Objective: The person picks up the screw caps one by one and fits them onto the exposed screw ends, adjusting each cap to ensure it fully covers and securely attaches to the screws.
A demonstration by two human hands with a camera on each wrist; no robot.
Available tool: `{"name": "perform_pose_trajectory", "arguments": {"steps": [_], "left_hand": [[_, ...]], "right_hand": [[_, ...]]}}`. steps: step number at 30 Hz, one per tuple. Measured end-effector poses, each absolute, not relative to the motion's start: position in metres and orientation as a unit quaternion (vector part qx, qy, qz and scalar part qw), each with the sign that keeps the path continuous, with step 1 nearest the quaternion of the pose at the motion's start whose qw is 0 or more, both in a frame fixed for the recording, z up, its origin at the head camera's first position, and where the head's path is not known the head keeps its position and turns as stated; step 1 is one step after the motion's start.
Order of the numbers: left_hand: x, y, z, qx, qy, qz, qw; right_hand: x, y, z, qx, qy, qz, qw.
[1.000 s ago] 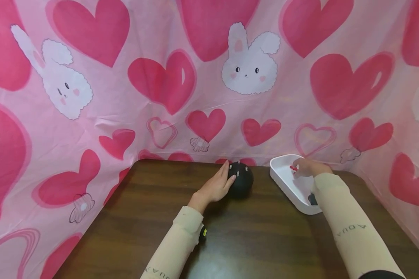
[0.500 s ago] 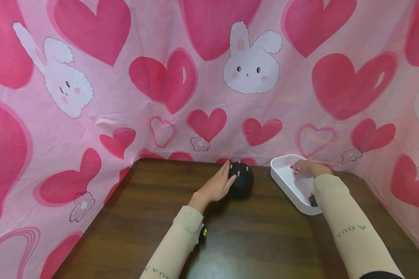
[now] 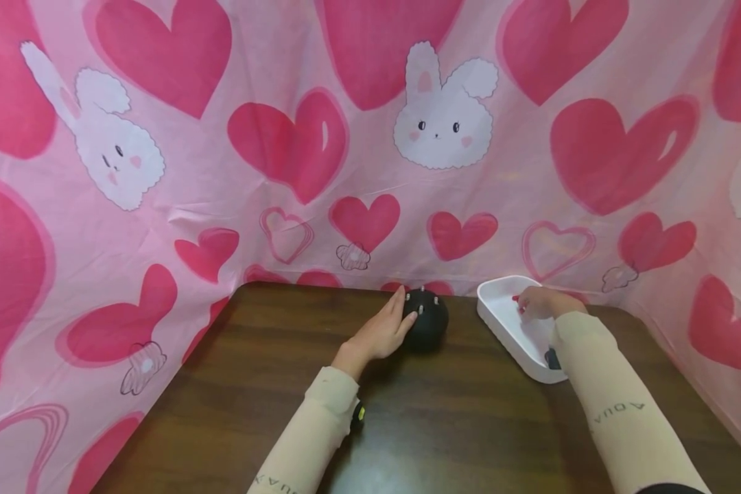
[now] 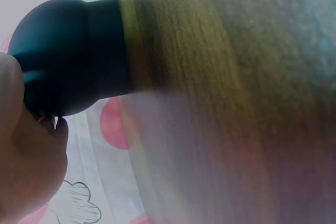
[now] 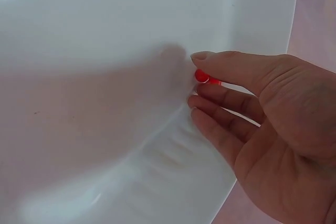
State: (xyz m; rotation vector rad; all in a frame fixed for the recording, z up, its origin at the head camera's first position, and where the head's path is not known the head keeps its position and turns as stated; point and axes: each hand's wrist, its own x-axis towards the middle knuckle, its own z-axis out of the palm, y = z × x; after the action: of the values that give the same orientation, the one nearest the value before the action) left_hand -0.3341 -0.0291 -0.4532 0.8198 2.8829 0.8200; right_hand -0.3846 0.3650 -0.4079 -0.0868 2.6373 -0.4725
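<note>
My left hand (image 3: pixel 379 331) holds the left side of a black ball (image 3: pixel 431 328), its thumb across the front and fingers along the side. Several small metal pins stick up from the ball's top. In the left wrist view the ball (image 4: pixel 58 56) widens above a short, straight-sided base standing on the table. My right hand (image 3: pixel 545 302) reaches into a white tray (image 3: pixel 511 346). Between thumb and fingertips it pinches a small red piece (image 5: pixel 202 75) with a rounded end, low over the tray's floor; the fingers hide the rest of it.
The brown wooden table (image 3: pixel 272 343) carries both ball and tray. A pink cloth wall (image 3: pixel 370 165) printed with hearts and rabbits stands close behind and along the sides. Dark devices sit at both cuffs, one at the left wrist (image 3: pixel 358 413).
My right fingers have shifted slightly over the red piece, so less of it shows in the head view. The left hand, ball and tray stay put.
</note>
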Motion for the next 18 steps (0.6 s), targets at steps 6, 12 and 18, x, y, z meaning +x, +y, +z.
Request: {"name": "perform_pose_trajectory", "arguments": {"steps": [6,12,18], "left_hand": [[-0.3331,-0.0278,-0.4531,0.264,0.928,0.262,0.016],[-0.3316,-0.0284,-0.4529,0.265,0.926,0.268,0.018],[-0.3329,-0.0280,-0.4528,0.271,0.926,0.263,0.005]], "right_hand": [[-0.3883,0.3646,-0.4097,-0.094,0.969,-0.120,0.194],[-0.3906,0.3624,-0.4127,-0.096,0.971,-0.103,0.194],[-0.3896,0.3627,-0.4106,-0.076,0.969,-0.116,0.206]]}}
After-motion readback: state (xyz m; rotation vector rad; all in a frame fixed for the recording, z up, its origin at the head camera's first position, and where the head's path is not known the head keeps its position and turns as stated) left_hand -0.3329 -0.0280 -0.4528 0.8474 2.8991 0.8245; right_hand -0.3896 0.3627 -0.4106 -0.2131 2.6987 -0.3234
